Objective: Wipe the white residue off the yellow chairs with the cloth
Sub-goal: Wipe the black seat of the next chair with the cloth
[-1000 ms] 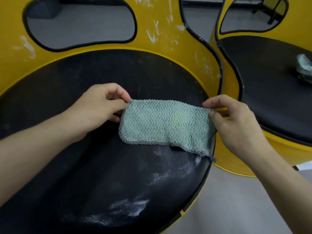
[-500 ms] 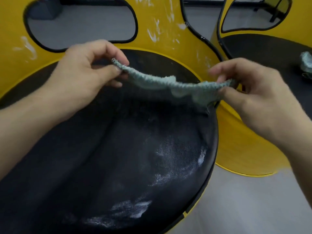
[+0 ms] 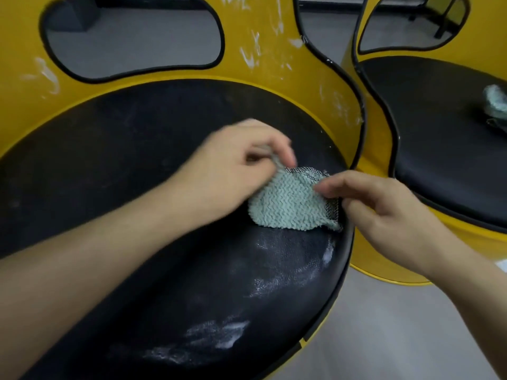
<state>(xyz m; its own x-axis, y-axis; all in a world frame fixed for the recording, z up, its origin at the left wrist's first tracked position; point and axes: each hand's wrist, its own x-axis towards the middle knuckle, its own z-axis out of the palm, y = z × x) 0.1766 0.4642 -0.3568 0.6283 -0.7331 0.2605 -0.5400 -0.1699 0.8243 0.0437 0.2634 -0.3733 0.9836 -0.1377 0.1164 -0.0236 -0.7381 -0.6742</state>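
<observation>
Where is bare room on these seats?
Free: near black seat cushion, left half, between yellow backrest and left forearm; far black seat cushion, left of its crumpled cloth. Crowded: near seat's right edge, where left hand and right hand pinch the green knitted cloth.

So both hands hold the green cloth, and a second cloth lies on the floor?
No: the head view shows the second cloth on the other chair's seat, not the floor. The left hand and right hand do hold the green cloth.

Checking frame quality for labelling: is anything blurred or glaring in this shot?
Head view: left hand motion-blurred, its fingers smeared; right hand and cloth sharper; lighting soft and even, no harsh glare on the black seat.
</observation>
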